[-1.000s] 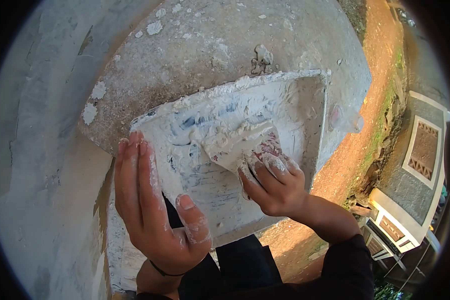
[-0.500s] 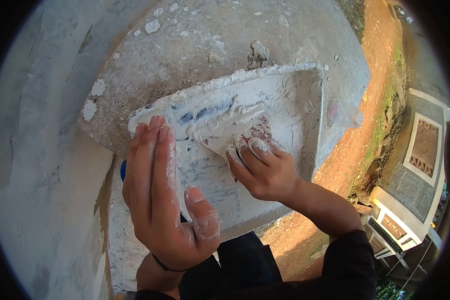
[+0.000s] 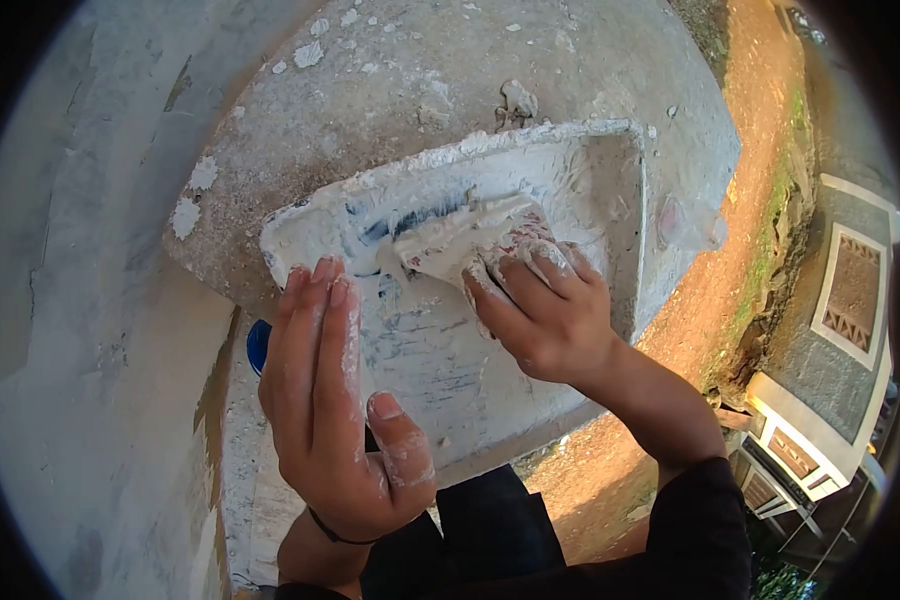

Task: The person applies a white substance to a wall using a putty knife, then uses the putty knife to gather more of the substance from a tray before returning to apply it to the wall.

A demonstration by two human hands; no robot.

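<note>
Head view shows your two hands: the right (image 3: 548,312) grips one paste-coated scraper (image 3: 458,250) near 12 o'clock inside one tray (image 3: 520,439). Your left (image 3: 340,410), flat-fingered, grasps nothing at its 8 o'clock edge.

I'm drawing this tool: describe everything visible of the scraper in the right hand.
The scraper is flat, widening away from the person, with reddish patches and white paste heaped along its broad edge. Its material is unclear. It slants within the tray; the right hand grips the narrower end, fingers covering it.
</note>
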